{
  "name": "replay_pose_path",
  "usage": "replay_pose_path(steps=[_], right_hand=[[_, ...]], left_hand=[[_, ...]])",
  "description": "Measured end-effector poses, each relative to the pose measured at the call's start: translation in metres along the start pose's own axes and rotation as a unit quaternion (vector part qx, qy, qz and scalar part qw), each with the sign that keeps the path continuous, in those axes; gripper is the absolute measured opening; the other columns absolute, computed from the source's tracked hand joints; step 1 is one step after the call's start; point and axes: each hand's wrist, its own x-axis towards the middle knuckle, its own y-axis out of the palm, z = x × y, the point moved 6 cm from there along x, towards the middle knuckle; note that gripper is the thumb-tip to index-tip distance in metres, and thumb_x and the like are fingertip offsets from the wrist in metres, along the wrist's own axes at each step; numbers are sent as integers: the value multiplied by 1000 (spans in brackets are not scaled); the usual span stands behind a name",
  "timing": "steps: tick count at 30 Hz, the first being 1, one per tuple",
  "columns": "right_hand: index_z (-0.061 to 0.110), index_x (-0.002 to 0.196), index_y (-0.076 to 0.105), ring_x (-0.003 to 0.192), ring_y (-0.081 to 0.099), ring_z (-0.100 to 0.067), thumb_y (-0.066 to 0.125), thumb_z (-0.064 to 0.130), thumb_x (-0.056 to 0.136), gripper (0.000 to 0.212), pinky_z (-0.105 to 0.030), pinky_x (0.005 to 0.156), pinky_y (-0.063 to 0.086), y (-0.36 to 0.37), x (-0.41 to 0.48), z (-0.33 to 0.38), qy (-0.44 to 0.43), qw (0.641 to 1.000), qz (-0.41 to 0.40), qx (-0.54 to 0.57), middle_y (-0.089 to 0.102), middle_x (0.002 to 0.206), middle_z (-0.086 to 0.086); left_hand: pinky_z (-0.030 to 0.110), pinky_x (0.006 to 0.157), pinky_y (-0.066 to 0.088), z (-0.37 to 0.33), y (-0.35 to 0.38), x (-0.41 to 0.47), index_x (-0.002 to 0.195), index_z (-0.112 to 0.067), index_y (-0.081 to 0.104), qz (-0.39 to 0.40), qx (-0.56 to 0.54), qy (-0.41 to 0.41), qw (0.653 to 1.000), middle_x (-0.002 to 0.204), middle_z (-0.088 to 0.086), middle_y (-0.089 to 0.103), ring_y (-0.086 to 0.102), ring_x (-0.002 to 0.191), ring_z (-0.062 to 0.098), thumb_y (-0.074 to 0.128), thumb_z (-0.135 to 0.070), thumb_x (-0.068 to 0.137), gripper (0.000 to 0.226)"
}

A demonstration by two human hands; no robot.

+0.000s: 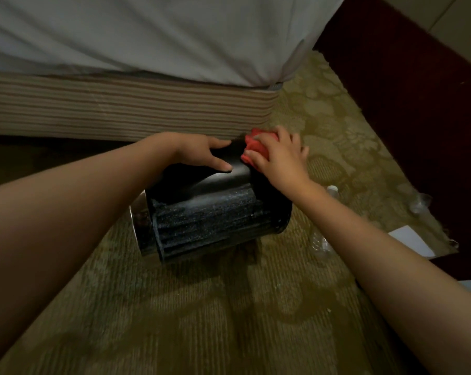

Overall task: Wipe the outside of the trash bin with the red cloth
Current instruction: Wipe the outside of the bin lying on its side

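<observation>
The black trash bin [210, 212] lies on its side on the carpet, its metal-rimmed mouth toward the left and its base toward the right. My left hand [201, 151] rests flat on the bin's upper side, fingers straight. My right hand [280, 155] grips the bunched red cloth [256, 143] and presses it against the bin's far right end. Most of the cloth is hidden under my fingers.
A bed with a white sheet [147, 36] and a striped base [120, 109] stands just behind the bin. Clear plastic bottles [321, 239] and a plastic cup [419, 203] lie on the patterned carpet at right, near a white paper [413, 239] and dark furniture [418, 90].
</observation>
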Motion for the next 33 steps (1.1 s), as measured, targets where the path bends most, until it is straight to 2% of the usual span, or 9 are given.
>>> replay_pose_path(steps=[5,10,13,15,18,22,28,31,33], right_hand=[[29,112,63,114,40,-34,67,46,78,38,-45,85,33,-7,-66,-12,-53,998,-30,-14,47,131,-6],[24,114,64,114,42,-35,77,38,70,47,-50,87,37,1,-102,-18,-59,998,-27,-14,51,126,-11],[25,112,63,111,42,-33,75,43,71,46,-46,88,33,-3,-87,-16,-40,998,-48,-3,51,121,-8],[26,112,60,110,41,-30,67,50,77,43,-43,89,30,-7,-60,-12,5,997,-73,12,49,119,-5],[25,115,55,112,39,-31,59,53,82,44,-44,89,29,-9,-17,3,55,996,-68,15,47,119,-8],[21,110,56,111,40,-33,58,50,83,39,-45,87,32,-7,-26,9,22,997,-71,-15,48,120,-10],[10,105,64,100,49,-38,83,22,64,46,-52,80,41,10,-117,-2,-81,991,-82,-63,57,111,-21],[10,101,62,94,53,-40,78,28,71,38,-51,81,40,4,-86,8,-54,993,-97,-46,56,107,-20],[12,106,59,97,49,-38,68,37,80,37,-49,84,36,-2,-55,17,-26,994,-98,-43,54,109,-17]], left_hand=[[32,117,11,2,-1,-2,147,-29,20,1,-7,-9,1000,155,-1,20,19,142,17,61,-51,81,82],[38,118,11,0,3,-5,147,-31,19,0,-12,-16,1000,156,0,18,16,143,19,63,-51,79,84],[32,117,9,1,2,-3,147,-31,17,6,-18,-19,1000,156,-1,16,15,143,18,62,-51,81,82],[29,113,11,1,1,-2,147,-31,17,11,-20,-25,999,156,-2,18,17,142,17,61,-50,82,82],[27,113,10,0,2,-3,148,-30,16,14,-23,-29,999,156,-2,17,15,142,16,61,-48,83,81],[28,114,8,-1,0,-3,148,-29,16,20,-30,-30,999,156,-3,15,13,143,15,59,-45,85,77],[31,115,13,-1,-2,-5,147,-31,19,18,-29,-38,999,155,0,19,19,142,19,59,-45,85,75],[31,117,12,-2,-1,-4,148,-29,18,16,-27,-35,999,155,0,19,18,142,18,59,-44,86,75],[31,116,12,-2,0,-4,147,-30,18,20,-36,-38,998,156,0,18,17,142,18,58,-43,87,74]])
